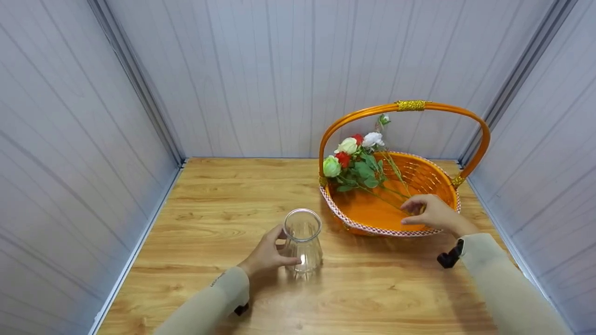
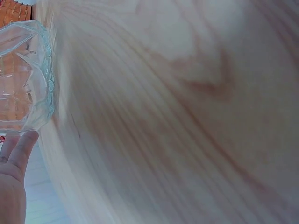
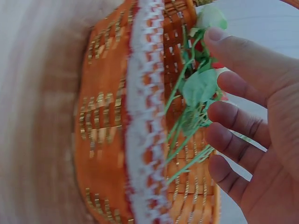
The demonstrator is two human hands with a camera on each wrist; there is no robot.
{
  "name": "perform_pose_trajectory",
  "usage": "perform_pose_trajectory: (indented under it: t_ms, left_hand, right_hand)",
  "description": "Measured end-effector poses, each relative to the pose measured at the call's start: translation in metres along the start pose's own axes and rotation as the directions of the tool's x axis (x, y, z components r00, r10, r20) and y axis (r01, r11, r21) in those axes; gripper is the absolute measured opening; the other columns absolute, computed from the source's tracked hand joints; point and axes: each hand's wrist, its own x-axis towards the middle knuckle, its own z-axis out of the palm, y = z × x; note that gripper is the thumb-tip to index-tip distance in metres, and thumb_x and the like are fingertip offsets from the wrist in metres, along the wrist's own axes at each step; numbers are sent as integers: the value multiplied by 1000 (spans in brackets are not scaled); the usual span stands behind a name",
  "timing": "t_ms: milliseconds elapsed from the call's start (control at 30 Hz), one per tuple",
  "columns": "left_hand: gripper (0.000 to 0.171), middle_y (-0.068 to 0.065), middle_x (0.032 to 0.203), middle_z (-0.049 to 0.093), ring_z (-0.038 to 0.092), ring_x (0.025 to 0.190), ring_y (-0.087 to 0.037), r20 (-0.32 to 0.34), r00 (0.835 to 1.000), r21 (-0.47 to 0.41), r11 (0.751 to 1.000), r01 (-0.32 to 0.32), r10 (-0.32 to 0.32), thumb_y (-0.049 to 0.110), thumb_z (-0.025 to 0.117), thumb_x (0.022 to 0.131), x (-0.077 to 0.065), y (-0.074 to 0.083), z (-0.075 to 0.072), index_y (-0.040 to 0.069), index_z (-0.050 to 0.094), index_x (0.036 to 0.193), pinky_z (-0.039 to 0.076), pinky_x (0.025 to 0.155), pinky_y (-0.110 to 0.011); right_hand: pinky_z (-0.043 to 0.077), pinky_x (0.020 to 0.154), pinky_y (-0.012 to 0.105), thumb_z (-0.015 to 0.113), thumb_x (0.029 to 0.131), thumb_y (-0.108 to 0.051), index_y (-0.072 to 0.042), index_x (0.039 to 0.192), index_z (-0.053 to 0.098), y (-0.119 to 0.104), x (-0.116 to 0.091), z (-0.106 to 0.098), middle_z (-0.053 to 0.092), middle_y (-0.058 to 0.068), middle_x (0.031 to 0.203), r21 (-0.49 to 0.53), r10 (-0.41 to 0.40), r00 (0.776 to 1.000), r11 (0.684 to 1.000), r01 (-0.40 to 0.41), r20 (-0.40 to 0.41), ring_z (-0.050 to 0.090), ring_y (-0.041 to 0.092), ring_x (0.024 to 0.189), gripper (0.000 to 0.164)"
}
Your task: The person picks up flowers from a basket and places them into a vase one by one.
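Observation:
A clear glass vase (image 1: 303,246) stands upright on the wooden table. My left hand (image 1: 270,252) grips it from the left, thumb across the near side and fingers around the back; the left wrist view catches fingertips (image 2: 29,135) against the faceted glass. To the right, my right hand (image 1: 433,215) hovers over the near right rim of an orange woven basket (image 1: 335,209), its fingers loosely bent with nothing between them. White, pale green and red roses (image 1: 347,146) lie in the basket, heads toward its left side. Their green stems (image 3: 180,135) reach toward my right fingers.
The basket's tall arched handle (image 1: 412,106), wrapped in gold at the top, rises above the flowers. Pale panel walls (image 1: 260,83) enclose the wooden table (image 1: 209,200) at the back and both sides.

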Motion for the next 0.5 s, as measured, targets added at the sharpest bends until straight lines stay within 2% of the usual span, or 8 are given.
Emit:
perform_pose_trajectory:
  t_ms: [167,333,500]
  left_hand:
    - [81,-12,132,63,60,126,-37,-4,1000,-5,1000,-4,4,7,97,80,0,0,0,2,54,148,58,113,-56]
    - [75,-12,129,62,60,125,-37,-12,1000,6,1000,-22,22,8,97,79,0,-1,1,4,57,143,60,111,-54]
    - [81,-17,134,64,61,127,-38,-11,999,18,999,-42,42,9,97,79,0,-1,1,4,55,147,60,112,-49]
  right_hand:
    - [56,75,23,90,92,-26,-6,120,79,-11,9,-11,73,7,104,-9,-1,1000,1000,1,0,62,13,89,37]
    - [55,75,23,89,92,-22,-4,120,79,-18,18,-18,73,6,101,-41,-52,998,998,51,-24,61,10,86,34]
    - [56,78,23,88,94,-22,-4,123,78,-19,25,-20,75,8,105,-62,-66,997,996,64,-28,65,19,92,36]
